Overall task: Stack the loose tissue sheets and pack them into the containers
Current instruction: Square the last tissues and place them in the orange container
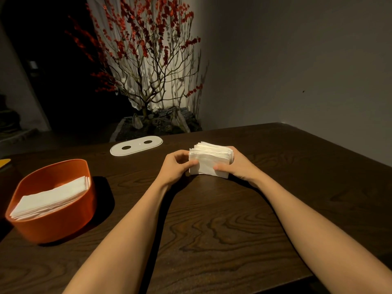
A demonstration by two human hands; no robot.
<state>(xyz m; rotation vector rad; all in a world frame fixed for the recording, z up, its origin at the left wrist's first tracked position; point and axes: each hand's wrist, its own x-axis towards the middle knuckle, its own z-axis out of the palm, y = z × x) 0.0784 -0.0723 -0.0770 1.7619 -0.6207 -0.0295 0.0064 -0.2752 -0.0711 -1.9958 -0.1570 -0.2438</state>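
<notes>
A thick white tissue stack (209, 161), edges uneven, is pinched between the left grip (176, 166) and right grip (237, 166) on the desk (212, 219).

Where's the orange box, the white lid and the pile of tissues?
orange box (63, 221), head view, front wall.
white lid (136, 147), head view, between its two holes.
pile of tissues (209, 164), head view, front sheet.

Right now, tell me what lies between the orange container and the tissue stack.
Head view: only the left hand, its forearm and bare table.
</notes>
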